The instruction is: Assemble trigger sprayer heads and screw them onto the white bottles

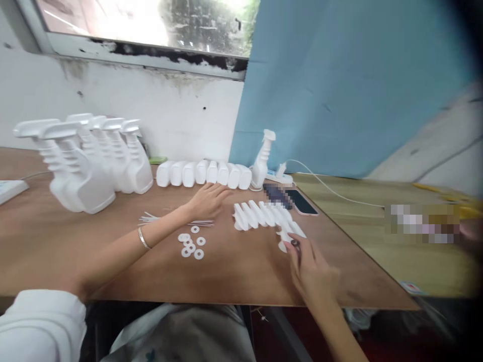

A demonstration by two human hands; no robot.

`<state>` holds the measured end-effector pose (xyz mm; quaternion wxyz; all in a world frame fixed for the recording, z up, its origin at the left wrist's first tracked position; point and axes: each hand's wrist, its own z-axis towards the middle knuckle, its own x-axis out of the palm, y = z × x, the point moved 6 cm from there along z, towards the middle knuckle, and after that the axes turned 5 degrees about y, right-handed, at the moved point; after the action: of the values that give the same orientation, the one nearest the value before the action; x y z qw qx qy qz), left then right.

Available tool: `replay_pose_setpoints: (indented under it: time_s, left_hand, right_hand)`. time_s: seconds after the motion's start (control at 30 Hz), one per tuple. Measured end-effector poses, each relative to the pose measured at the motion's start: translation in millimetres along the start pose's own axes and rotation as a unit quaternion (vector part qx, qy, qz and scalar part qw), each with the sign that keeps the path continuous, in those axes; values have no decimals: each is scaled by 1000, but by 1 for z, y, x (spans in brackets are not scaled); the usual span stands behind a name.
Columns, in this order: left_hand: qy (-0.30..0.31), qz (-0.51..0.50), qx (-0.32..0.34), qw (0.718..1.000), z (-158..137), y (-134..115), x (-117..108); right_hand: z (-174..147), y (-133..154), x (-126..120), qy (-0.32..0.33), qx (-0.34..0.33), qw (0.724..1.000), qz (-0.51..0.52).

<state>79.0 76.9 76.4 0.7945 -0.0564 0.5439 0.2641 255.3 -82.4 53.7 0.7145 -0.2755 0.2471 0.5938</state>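
My left hand (210,202) reaches out with fingers loosely extended and palm down, just in front of a row of white bottles (188,174) lying on their sides. I see nothing held in it. My right hand (315,266) closes thumb and fingers at the near end of a row of white trigger spray heads (258,215), on a spray head (284,237). A small dark round thing shows at those fingers; I cannot tell what it is. White ring washers (198,254) and thin white tubes (204,222) lie near my left forearm.
Several assembled white spray bottles (92,186) stand at the left, and one spray bottle (262,161) stands at the back. A phone (302,202) and a pixelated dark item (277,195) lie beyond the spray heads. A power strip (279,176) with a white cable is behind them.
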Motion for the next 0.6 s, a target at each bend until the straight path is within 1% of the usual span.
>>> replay_pose_setpoints:
  time_s: [0.07,0.1,0.13,0.17,0.2,0.23,0.3,0.37,0.43,0.5,0.6]
  left_hand:
    - [-39,13,-93,995,-25,29,-16]
    - [-63,23,-155,986,-40,48,-24]
    - [-89,35,-222,970,-57,69,-31]
    - [-113,51,-295,947,-75,90,-36]
    - [-136,69,-371,916,-95,111,-41]
    - [-146,85,-434,885,-113,130,-42]
    - [-141,102,-527,832,-142,159,-39]
    - [-123,97,-576,802,-159,178,-31]
    - [-109,88,-602,786,-168,188,-25]
    - [-102,84,-611,780,-168,192,-21]
    - [-78,73,-619,778,-164,195,-20]
  right_hand:
    - [-1,25,-2,25,-96,992,81]
    - [-3,40,-1,46,-150,980,123]
    - [-5,57,0,72,-200,964,160]
    - [-7,73,3,101,-244,946,187]
    - [-9,88,6,128,-277,930,204]
    - [-10,101,10,154,-302,917,209]
    - [-13,124,19,189,-350,896,199]
    - [-14,138,26,202,-389,882,173]
    - [-12,145,31,205,-405,878,153]
    - [-8,147,33,205,-397,882,150]
    - [1,146,29,201,-369,890,175]
